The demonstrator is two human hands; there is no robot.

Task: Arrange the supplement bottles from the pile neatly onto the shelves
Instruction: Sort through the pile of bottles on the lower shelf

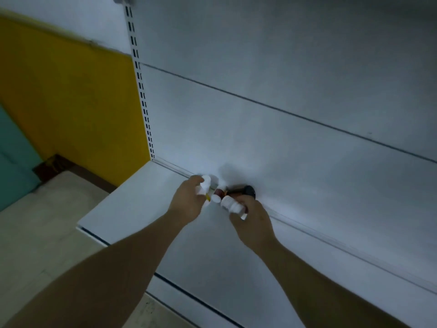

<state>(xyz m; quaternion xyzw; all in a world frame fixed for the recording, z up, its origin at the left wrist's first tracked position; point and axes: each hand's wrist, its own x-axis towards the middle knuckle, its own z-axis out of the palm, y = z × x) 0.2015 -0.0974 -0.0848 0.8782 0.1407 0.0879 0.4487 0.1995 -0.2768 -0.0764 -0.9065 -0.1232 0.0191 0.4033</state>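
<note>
At the shelf's (132,209) far edge, the left hand (186,200) has its fingers curled round a white bottle (205,184). The right hand (254,221) grips a second white bottle (231,204) — a dark bottle (244,191) lies just beyond. Labels are too blurred to read.

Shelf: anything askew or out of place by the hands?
The dark bottle seems to lie on its side at the back wall, beyond the right hand, which grips a white-capped bottle. The left hand grips a white bottle. Nothing looks spilled.
</note>
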